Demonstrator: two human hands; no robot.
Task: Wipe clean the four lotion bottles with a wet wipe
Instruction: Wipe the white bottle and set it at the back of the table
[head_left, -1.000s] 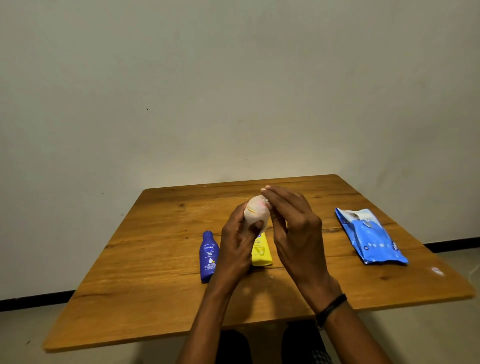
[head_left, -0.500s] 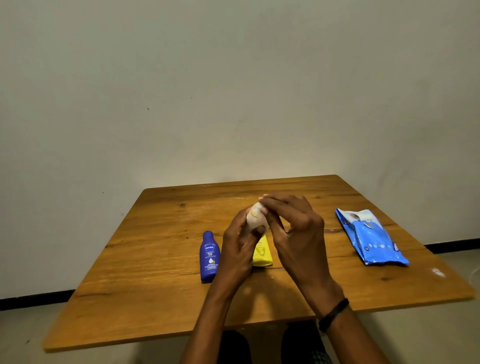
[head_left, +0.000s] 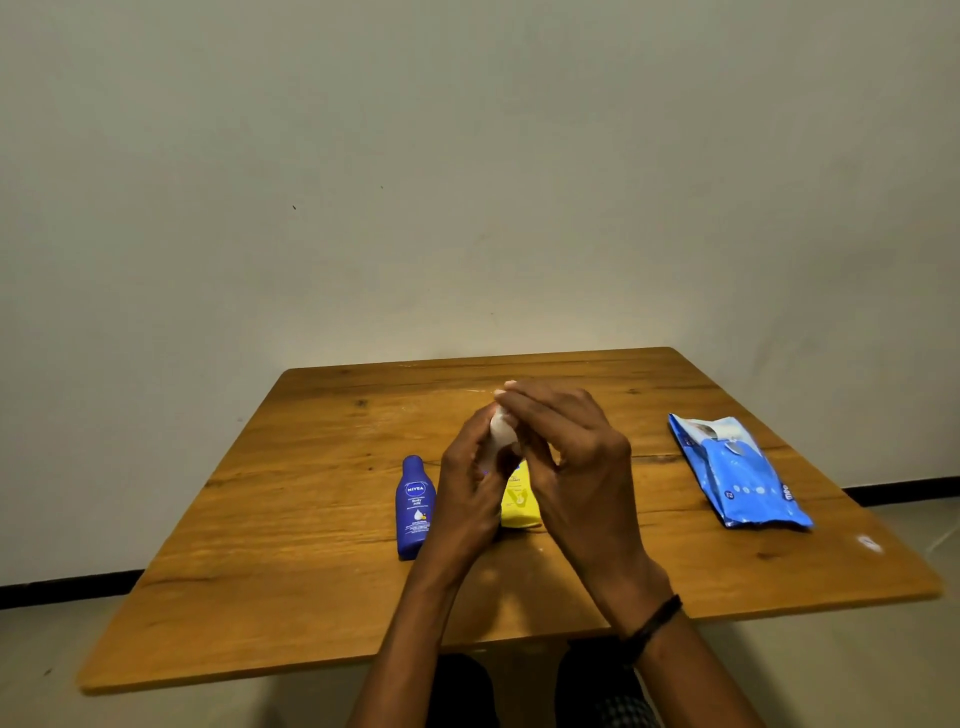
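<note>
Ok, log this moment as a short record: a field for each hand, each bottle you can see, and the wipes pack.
left hand: grips the white bottle, held above the table
right hand: fingertips pinch that bottle's top
blue bottle: lying flat on the table, left of the hands
yellow bottle: lying on the table, partly hidden behind the hands
wipes pack: lying on the table, far right
bottles in view: three

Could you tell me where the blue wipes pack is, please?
Head view: the blue wipes pack lies on the wooden table, right of the right hand, near the edge.
</note>
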